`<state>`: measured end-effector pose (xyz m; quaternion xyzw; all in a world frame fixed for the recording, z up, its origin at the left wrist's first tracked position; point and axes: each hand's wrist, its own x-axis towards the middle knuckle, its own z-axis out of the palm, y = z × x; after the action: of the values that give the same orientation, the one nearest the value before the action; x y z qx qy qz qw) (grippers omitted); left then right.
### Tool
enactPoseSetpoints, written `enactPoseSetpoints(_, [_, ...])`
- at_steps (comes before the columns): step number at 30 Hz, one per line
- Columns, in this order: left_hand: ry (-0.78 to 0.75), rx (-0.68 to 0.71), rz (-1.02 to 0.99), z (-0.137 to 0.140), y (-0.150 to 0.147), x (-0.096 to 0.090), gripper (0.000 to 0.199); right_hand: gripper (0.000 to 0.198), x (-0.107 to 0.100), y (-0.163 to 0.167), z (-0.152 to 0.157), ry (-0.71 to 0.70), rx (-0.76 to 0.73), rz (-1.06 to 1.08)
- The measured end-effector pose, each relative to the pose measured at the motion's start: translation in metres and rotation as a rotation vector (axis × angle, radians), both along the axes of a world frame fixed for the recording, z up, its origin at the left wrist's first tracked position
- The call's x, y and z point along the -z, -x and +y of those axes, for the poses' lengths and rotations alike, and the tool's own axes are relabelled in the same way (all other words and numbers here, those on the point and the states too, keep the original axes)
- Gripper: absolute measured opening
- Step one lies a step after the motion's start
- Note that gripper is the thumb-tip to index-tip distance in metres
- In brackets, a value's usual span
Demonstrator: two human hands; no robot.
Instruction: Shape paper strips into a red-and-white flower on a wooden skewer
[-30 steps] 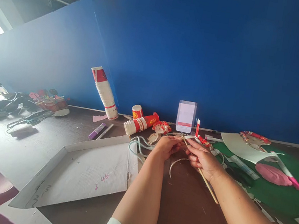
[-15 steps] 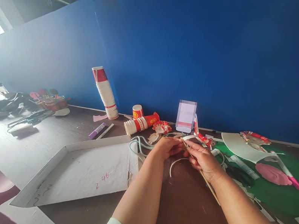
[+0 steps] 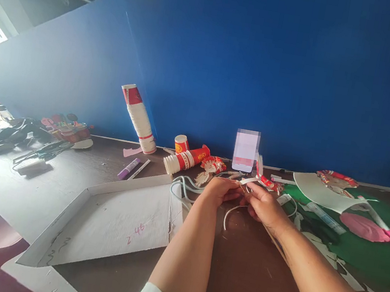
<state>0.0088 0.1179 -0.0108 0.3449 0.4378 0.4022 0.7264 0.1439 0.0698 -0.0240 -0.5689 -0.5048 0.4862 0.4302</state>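
My left hand (image 3: pixel 222 191) and my right hand (image 3: pixel 263 205) meet over the dark table, fingers pinched close together. A thin wooden stick (image 3: pixel 275 245) runs back from my right fingers under the wrist. Just beyond the fingertips curves a white paper strip (image 3: pixel 249 180); my left fingers pinch at its near end, though the exact contact is hidden. A red-and-white cut cup piece (image 3: pixel 267 181) lies behind my right hand. Below the hands a narrow white strip (image 3: pixel 226 218) curls on the table.
An open white cardboard box lid (image 3: pixel 110 226) lies to the left. Behind it are stacked paper cups (image 3: pixel 140 124), lying cups (image 3: pixel 185 159) and a purple marker (image 3: pixel 129 169). A phone (image 3: pixel 245 152) stands against the blue partition (image 3: pixel 268 68). Paper scraps and a glue tube (image 3: pixel 325 217) cover the green mat (image 3: pixel 377 263).
The view has shifted slightly, so most things sit a little further right. My right fingers have moved up around the stick's end; both hands stay close together.
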Motion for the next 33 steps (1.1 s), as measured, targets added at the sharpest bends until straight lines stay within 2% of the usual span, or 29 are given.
enactPoseSetpoints(8, [-0.005,-0.033,-0.032,0.0007,-0.0009,0.0024,0.006,0.050,0.0044,-0.0011,0.0026,-0.028,0.005,-0.047])
enactPoseSetpoints(16, [-0.007,0.023,-0.048,0.0012,-0.0005,0.0041,0.006,0.041,0.0074,-0.0017,0.0037,-0.069,0.034,-0.117])
enactPoseSetpoints(24, [0.006,-0.002,-0.069,0.0003,-0.0003,0.0017,0.006,0.041,0.0106,-0.0027,0.0063,-0.117,0.060,-0.056])
enactPoseSetpoints(33, [0.003,0.043,-0.015,-0.0005,-0.0005,0.0002,0.003,0.032,0.0040,-0.0035,0.0022,-0.181,0.056,-0.233])
